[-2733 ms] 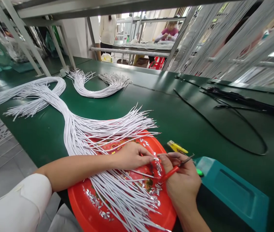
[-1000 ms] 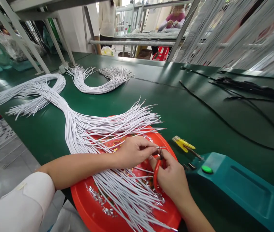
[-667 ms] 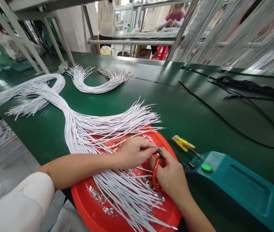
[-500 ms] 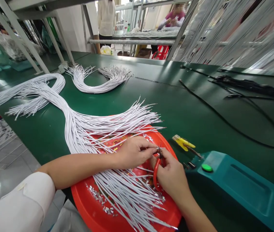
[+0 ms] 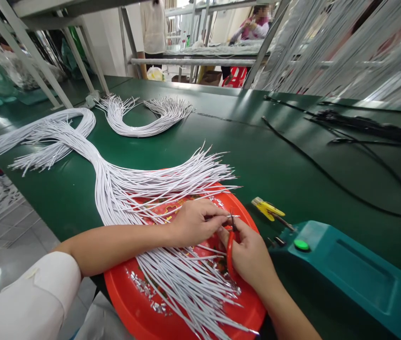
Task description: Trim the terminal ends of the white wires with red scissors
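Note:
Over a red tray, my left hand pinches a thin white wire near its end. My right hand is closed on red-handled scissors, their dark blades up against that wire end. The fingertips of both hands nearly meet there. A thick bundle of white wires crosses the tray, fanning out in one spray behind my left hand and another in front of it. Small silvery bits lie scattered on the tray's bottom.
Right of the tray stands a teal machine with a green button, near yellow-handled cutters. More white wire bundles lie farther back on the green table. A black cable curves at right. Two people are in the background.
Both my hands stay close together at the wire end, with only slight shifts of the fingers and scissors. The seated person in the background has raised a hand.

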